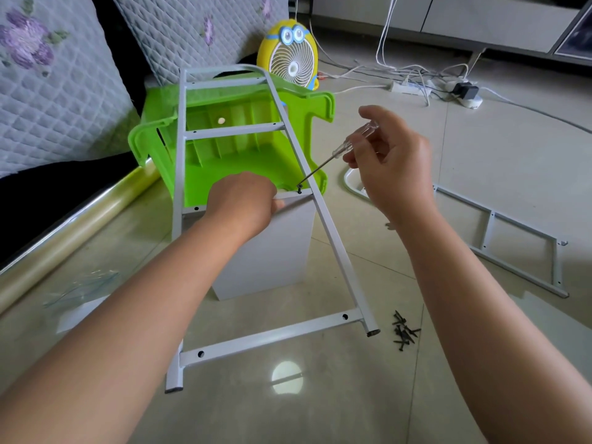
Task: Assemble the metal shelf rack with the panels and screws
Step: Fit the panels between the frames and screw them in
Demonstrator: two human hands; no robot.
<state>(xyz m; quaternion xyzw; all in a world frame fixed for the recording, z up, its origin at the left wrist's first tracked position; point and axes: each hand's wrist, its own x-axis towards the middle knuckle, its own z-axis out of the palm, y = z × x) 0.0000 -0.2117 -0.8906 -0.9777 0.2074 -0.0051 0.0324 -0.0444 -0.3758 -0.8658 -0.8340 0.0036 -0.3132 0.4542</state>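
Note:
A white metal ladder-shaped side frame [333, 241] leans from the floor up onto a green plastic stool. Beneath its middle crossbar stands a white shelf panel [272, 251], upright on its edge. My left hand [246, 203] grips the panel's top edge together with the crossbar. My right hand [390, 161] pinches a clear-handled screwdriver [346, 147]. Its tip sits in a black screw [300, 188] at the right end of that crossbar. A pile of several black screws [404, 331] lies on the floor by the frame's right foot.
A second white side frame [512, 241] lies flat on the tiled floor to the right. The green stool [243, 155] lies tipped against a quilted sofa [57, 91]. A yellow fan [290, 56], cables and a power strip [407, 88] sit behind. A plastic bag [83, 286] lies at left.

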